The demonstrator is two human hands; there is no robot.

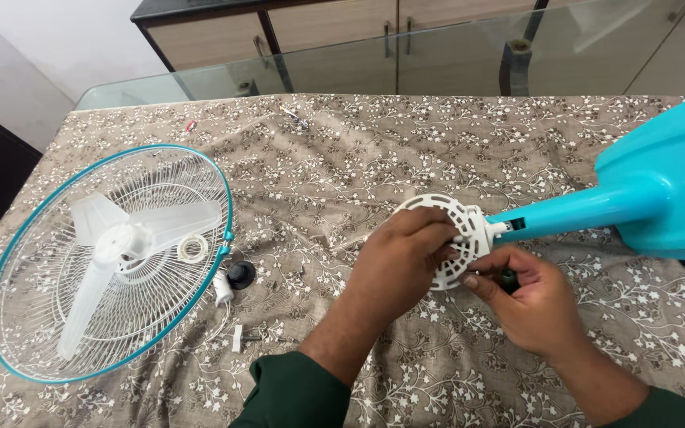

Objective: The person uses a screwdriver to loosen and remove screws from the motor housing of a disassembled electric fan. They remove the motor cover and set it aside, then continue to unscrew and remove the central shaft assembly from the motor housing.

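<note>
The left hand (402, 257) lies curled over the face of the round white slotted plastic motor cover (447, 238), fingers closed on its rim. The right hand (529, 305) pinches the cover's lower edge between thumb and forefinger, with a dark object, too hidden to identify, tucked under its fingers. The cover sits at the end of the turquoise plastic fan neck (572, 212), just above the desk (374, 150) with its brown floral cloth. For good control, grip should stay even on both sides and the cover square to the neck. Both forearms converge from below, wrists slightly bent. The white wire fan guard with turquoise rim (109, 261), holding translucent blades (120, 238), lies well apart to the left, with a black knob (240, 274) beside it.
</note>
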